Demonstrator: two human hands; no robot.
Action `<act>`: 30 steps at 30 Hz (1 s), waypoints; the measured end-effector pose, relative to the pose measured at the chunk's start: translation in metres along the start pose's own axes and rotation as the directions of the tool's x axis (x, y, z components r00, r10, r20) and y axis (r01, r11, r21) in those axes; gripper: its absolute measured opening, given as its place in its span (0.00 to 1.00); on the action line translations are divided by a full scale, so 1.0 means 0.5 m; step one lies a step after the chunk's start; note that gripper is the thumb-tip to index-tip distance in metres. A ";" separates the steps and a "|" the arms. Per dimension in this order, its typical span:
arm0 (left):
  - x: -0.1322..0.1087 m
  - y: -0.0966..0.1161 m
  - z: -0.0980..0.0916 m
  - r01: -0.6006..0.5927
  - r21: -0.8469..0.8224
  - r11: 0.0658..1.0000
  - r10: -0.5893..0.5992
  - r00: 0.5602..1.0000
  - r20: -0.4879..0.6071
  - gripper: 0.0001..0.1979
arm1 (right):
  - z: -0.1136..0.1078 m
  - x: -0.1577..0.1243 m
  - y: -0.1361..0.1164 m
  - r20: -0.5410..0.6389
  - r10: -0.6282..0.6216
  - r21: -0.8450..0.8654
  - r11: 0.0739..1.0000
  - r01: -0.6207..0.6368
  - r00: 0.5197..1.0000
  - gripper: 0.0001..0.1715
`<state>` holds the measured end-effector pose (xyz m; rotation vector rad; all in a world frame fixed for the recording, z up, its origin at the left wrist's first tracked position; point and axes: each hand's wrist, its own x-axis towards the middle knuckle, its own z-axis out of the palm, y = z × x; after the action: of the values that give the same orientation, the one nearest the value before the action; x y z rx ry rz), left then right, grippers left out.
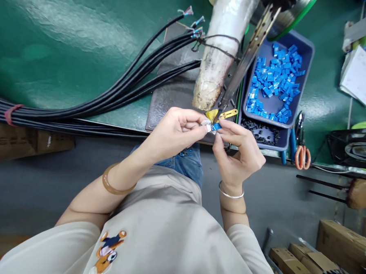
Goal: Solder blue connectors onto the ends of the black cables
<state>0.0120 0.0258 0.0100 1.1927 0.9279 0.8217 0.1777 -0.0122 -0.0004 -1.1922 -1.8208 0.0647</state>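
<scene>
A small blue connector (216,126) sits between my hands, under the tip of a metal arm. My right hand (239,150) pinches it between thumb and fingertips. My left hand (182,131) is closed at the connector's left end, with white wrapping on its fingertips; what it grips is hidden. Just behind the fingertips are a yellow piece (211,115) and a yellow slotted strip (229,114). Black cables (107,102) run in from the left, several with stripped ends showing coloured wires (198,32).
A grey bin (309,61) of blue connectors stands right of my hands, above another bin with small black parts (262,133). A wrapped white pipe (223,41) leans over the work spot. Orange-handled scissors (302,157) hang at the table edge. Cardboard boxes (345,243) stand lower right.
</scene>
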 end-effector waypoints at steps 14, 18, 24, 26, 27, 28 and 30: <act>-0.002 0.002 -0.002 0.022 -0.050 0.999 -0.019 0.998 0.053 0.07 | -0.001 -0.005 -0.007 0.002 -0.040 -0.042 0.998 0.040 0.999 0.10; -0.004 -0.001 -0.002 0.004 -0.014 1.000 -0.003 0.998 0.067 0.07 | -0.002 -0.006 -0.007 -0.003 -0.037 -0.046 0.998 0.037 0.999 0.10; -0.019 -0.003 -0.011 -0.118 0.192 0.974 0.076 0.974 0.213 0.09 | -0.025 0.001 -0.014 -0.032 0.049 0.043 0.998 -0.048 0.998 0.10; -0.032 -0.006 -0.018 -0.215 0.347 0.913 0.060 0.911 0.407 0.09 | -0.035 0.003 -0.012 -0.099 0.082 0.063 0.995 -0.076 0.992 0.08; -0.040 -0.007 -0.022 -0.261 0.415 0.871 0.028 0.871 0.490 0.09 | -0.039 0.004 -0.010 -0.152 0.087 0.075 0.994 -0.077 0.984 0.07; -0.048 -0.009 -0.025 -0.292 0.467 0.835 -0.005 0.843 0.537 0.09 | -0.042 0.006 -0.008 -0.212 0.086 0.088 0.994 -0.069 0.973 0.06; -0.061 -0.010 -0.032 -0.299 0.504 0.810 -0.015 0.850 0.527 0.09 | -0.043 0.010 -0.002 -0.341 0.090 0.121 0.991 -0.051 0.936 0.04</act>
<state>-0.0146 0.0034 0.0078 1.9230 0.6459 0.2918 0.1919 -0.0181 0.0157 -1.1125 -1.4477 -0.0040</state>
